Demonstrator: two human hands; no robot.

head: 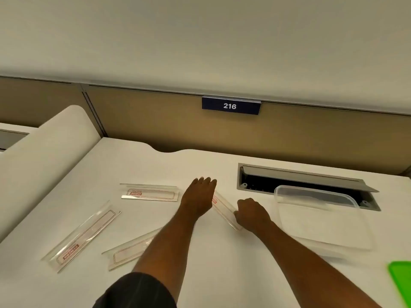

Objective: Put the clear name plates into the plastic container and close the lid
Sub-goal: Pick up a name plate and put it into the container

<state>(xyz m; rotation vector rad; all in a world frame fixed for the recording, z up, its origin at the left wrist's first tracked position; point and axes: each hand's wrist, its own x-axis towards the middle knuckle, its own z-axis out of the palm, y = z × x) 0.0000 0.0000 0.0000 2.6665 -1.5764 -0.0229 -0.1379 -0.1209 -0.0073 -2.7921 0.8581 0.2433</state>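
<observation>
Several clear name plates with red printed frames lie on the white desk. One plate (224,210) lies between my hands: my right hand (252,215) is closed on its near end, and my left hand (199,196) rests flat over its far end, fingers together. Another plate (150,193) lies left of my left hand. A third plate (82,235) lies slanted at the far left, and one more plate (126,252) is partly hidden under my left forearm. The clear plastic container (320,218) stands open and empty to the right. A green lid (400,281) shows at the right edge.
An open cable tray (300,181) with a raised grey flap is sunk into the desk behind the container. A tan partition wall carries a blue sign reading 216 (230,106). A rounded white panel (44,156) rises at the left.
</observation>
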